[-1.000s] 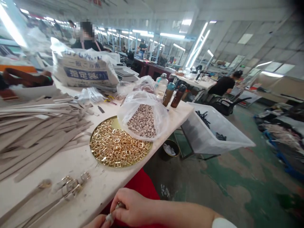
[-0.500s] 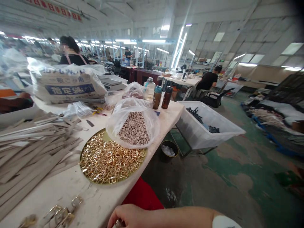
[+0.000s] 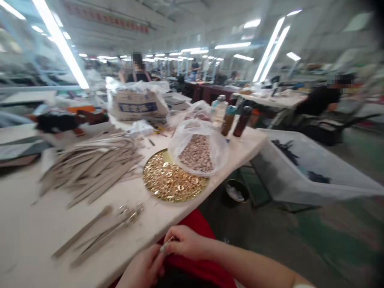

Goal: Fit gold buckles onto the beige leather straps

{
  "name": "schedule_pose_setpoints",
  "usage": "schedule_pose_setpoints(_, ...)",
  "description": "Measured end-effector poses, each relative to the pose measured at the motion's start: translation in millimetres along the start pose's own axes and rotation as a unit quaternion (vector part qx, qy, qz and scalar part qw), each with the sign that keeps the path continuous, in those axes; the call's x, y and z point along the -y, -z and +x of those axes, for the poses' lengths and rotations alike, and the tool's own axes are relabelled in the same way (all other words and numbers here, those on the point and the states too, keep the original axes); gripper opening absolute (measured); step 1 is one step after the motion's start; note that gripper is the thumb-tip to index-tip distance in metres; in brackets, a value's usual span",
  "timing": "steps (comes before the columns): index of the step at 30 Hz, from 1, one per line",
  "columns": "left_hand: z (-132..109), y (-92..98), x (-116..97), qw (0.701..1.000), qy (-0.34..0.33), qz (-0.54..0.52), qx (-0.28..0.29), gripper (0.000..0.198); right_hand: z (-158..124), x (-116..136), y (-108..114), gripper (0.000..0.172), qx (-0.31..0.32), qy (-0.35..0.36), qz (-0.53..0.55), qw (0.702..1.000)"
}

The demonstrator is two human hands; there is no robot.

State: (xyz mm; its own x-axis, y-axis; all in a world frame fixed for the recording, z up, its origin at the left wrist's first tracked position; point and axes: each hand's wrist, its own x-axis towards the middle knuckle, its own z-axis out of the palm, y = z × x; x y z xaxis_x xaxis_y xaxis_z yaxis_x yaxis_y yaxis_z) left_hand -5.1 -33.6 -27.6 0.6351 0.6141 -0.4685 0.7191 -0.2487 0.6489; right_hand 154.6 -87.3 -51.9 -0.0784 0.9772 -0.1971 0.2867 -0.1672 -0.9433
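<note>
My right hand (image 3: 186, 243) and my left hand (image 3: 143, 270) meet at the bottom of the view, just off the edge of the white table (image 3: 27, 224). Both are closed in a pinch on a small pale strap piece (image 3: 166, 245) held between them. On the table just above lie several grey straps with metal buckles (image 3: 120, 222). Farther back sits a round gold tray (image 3: 172, 181) heaped with gold buckles. A clear bag of small beige loops (image 3: 196, 150) rests partly on that tray. The picture is smeared by motion.
A big pile of grey straps (image 3: 93, 164) covers the table's left half. A printed sack (image 3: 138, 105), bottles (image 3: 234, 118) and other bags stand at the far end. A clear plastic bin (image 3: 306, 168) and a small pail (image 3: 235, 192) are right of the table. Other people work at benches behind.
The view swung left and down, so the table shifted right in the picture. Both hands came back into sight, still pinched together at the table's edge.
</note>
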Motion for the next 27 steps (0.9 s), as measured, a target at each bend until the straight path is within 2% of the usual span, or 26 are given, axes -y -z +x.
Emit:
schedule_pose_setpoints(2,-7.6,7.6,1.6,0.999,-0.014,0.031,-0.018,0.043,4.5,3.4,-3.8,0.013,0.012,0.012,0.021,1.0)
schedule_pose_setpoints(3,-9.3,14.3,5.0,0.996,-0.02,0.057,-0.059,0.038,11.6,3.8,-6.3,0.016,0.013,0.021,0.02,0.999)
schedule_pose_setpoints(5,-10.5,30.6,16.4,0.981,0.012,0.118,-0.151,0.03,32.4,5.0,-13.3,0.02,0.007,0.056,-0.009,0.998)
schedule_pose_setpoints(7,-10.5,47.3,30.6,0.963,0.007,0.154,-0.22,0.028,55.0,9.1,-20.8,0.022,0.0,0.096,-0.04,0.995)
schedule_pose_setpoints(10,-8.6,69.2,53.4,0.937,0.003,0.186,-0.297,0.025,82.0,16.8,-27.2,0.029,-0.047,0.143,-0.126,0.98)
schedule_pose_setpoints(12,-6.1,81.1,70.7,0.918,0.011,0.216,-0.332,0.03,94.7,17.5,-29.7,0.035,-0.098,0.163,-0.21,0.959)
schedule_pose_setpoints(15,-4.5,92.5,96.1,0.905,0.04,0.262,-0.332,0.074,108.7,9.3,-39.7,0.048,-0.143,0.181,-0.3,0.926)
schedule_pose_setpoints(17,-6.7,94.2,106.7,0.909,0.052,0.279,-0.306,0.084,116.4,1.7,-52.7,0.055,-0.148,0.195,-0.311,0.918)
schedule_pose_setpoints(19,-10.0,91.3,109.1,0.913,0.04,0.291,-0.285,0.075,123.4,-4.3,-68.0,0.057,-0.141,0.212,-0.299,0.92)
schedule_pose_setpoints(22,-10.8,83.3,102.0,0.914,0.022,0.304,-0.268,0.052,132.7,-9.0,-85.4,0.061,-0.115,0.236,-0.267,0.927)
schedule_pose_setpoints(23,-9.2,80.8,98.7,0.908,-0.009,0.328,-0.259,0.047,135.1,-9.9,-88.1,0.062,-0.106,0.239,-0.258,0.93)
schedule_pose_setpoints(27,-0.7,78.8,93.4,0.891,-0.006,0.355,-0.283,0.041,137.8,-13.5,-83.9,0.063,-0.099,0.217,-0.238,0.941)
